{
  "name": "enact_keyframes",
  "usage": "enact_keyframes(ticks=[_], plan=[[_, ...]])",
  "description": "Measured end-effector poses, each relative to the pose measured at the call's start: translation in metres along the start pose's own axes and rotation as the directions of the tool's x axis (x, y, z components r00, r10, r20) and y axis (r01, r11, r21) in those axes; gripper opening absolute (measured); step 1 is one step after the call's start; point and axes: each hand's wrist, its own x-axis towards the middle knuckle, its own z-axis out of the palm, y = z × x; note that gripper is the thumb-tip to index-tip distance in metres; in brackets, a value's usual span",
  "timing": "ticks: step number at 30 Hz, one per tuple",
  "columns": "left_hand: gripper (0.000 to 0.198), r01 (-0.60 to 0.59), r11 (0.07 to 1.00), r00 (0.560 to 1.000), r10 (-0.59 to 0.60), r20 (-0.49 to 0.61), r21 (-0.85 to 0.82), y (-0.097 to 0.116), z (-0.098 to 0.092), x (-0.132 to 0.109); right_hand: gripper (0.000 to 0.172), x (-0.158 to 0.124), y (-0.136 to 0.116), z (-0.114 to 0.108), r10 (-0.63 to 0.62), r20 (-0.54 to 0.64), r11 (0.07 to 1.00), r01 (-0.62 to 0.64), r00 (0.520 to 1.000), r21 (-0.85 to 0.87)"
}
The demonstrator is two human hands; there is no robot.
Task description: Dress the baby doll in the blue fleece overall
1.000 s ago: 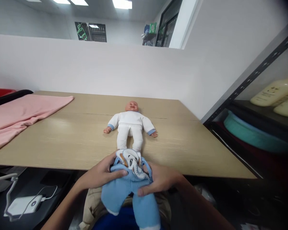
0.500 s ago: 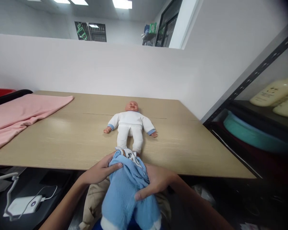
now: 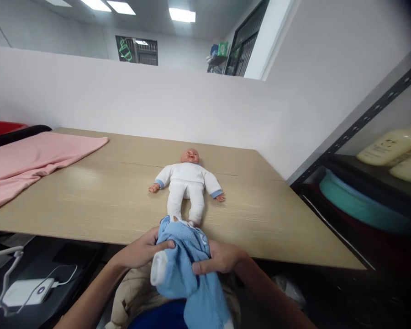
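Observation:
A baby doll [image 3: 187, 183] in a white top with blue cuffs and white leggings lies on its back on the table, feet toward me. Just in front of its feet I hold a pair of fluffy light-blue baby pants [image 3: 181, 269] with white cuffs. My left hand [image 3: 147, 249] grips the left side of the garment, thumb on top. On the right side my right hand [image 3: 219, 258] grips it the same way. One leg of the pants is folded up near my left hand; the other hangs down. The fingers beneath the cloth are hidden.
A pink cloth [image 3: 37, 157] lies on the table [image 3: 274, 219] at the left, with a red container [image 3: 3, 129] behind it. At the right, a shelf holds pale bottles [image 3: 390, 144] and a teal basin [image 3: 359, 201]. A white device [image 3: 27, 292] with a cable sits at lower left.
The pants have been gathered up: the left leg is now bent upward with its white cuff near my left hand. Both hands keep their hold. The view has shifted slightly.

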Motion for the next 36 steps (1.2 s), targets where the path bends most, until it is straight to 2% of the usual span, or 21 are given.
enact_keyframes(ticks=[2,4,7,10,13,15,18,20,22,23,25,28,30,33,36], plan=[[0.066,0.017,1.000,0.999,-0.017,-0.034,-0.003,0.007,0.005,0.000,0.082,0.001,0.004,-0.001,0.023,0.054,0.999,-0.026,0.998,0.042],[0.066,0.029,0.999,1.000,-0.029,0.002,-0.031,0.012,0.009,-0.001,0.083,0.002,0.014,-0.001,0.032,0.042,0.992,-0.037,0.999,0.123],[0.066,0.074,0.986,0.997,-0.072,0.018,-0.147,0.008,0.014,-0.004,0.073,0.001,0.035,-0.002,0.063,-0.083,0.956,-0.037,0.995,0.292],[0.071,0.128,0.948,0.990,-0.138,-0.014,-0.292,-0.005,0.017,-0.008,0.056,-0.002,0.054,-0.003,0.165,-0.239,0.896,-0.044,0.957,0.443],[0.079,0.094,0.908,0.995,-0.095,0.018,-0.409,-0.013,0.017,-0.013,0.043,-0.002,0.059,-0.001,0.217,-0.288,0.868,-0.050,0.933,0.494],[0.084,0.062,0.892,0.996,-0.024,0.089,-0.447,-0.013,0.017,-0.015,0.045,0.000,0.053,0.001,0.205,-0.252,0.873,-0.060,0.946,0.485],[0.086,0.060,0.891,0.991,-0.001,0.131,-0.449,-0.009,0.015,-0.017,0.069,0.005,0.030,0.004,0.070,-0.138,0.926,-0.013,0.988,0.378],[0.080,0.059,0.898,0.997,-0.031,0.071,-0.435,-0.006,0.013,-0.020,0.092,0.008,0.012,0.006,-0.062,-0.071,0.970,0.076,0.996,0.229],[0.074,0.059,0.914,0.998,-0.061,0.007,-0.402,-0.005,0.012,-0.023,0.102,0.011,-0.003,0.010,-0.138,-0.111,0.987,0.146,0.984,0.067],[0.072,0.054,0.923,0.998,-0.063,-0.011,-0.381,-0.004,0.012,-0.024,0.098,0.012,-0.009,0.013,-0.155,-0.172,0.988,0.155,0.973,-0.011],[0.073,0.041,0.944,0.998,-0.053,-0.027,-0.327,-0.001,0.014,-0.024,0.074,0.015,-0.015,0.020,-0.167,-0.340,0.982,0.126,0.926,-0.139],[0.072,0.053,0.971,0.988,-0.085,-0.128,-0.233,0.003,0.022,-0.021,0.033,0.018,-0.019,0.031,-0.182,-0.571,0.958,0.014,0.801,-0.286],[0.063,0.095,0.981,0.958,-0.137,-0.253,-0.172,0.006,0.028,-0.017,0.019,0.021,-0.021,0.036,-0.189,-0.651,0.928,-0.085,0.735,-0.364],[0.049,0.100,0.995,0.902,-0.095,-0.421,-0.009,0.006,0.034,-0.010,0.013,0.026,-0.029,0.037,-0.177,-0.685,0.880,-0.198,0.707,-0.432],[0.032,0.125,0.975,0.851,-0.010,-0.525,0.184,0.003,0.033,-0.006,0.026,0.031,-0.037,0.034,-0.142,-0.691,0.846,-0.275,0.709,-0.456]])
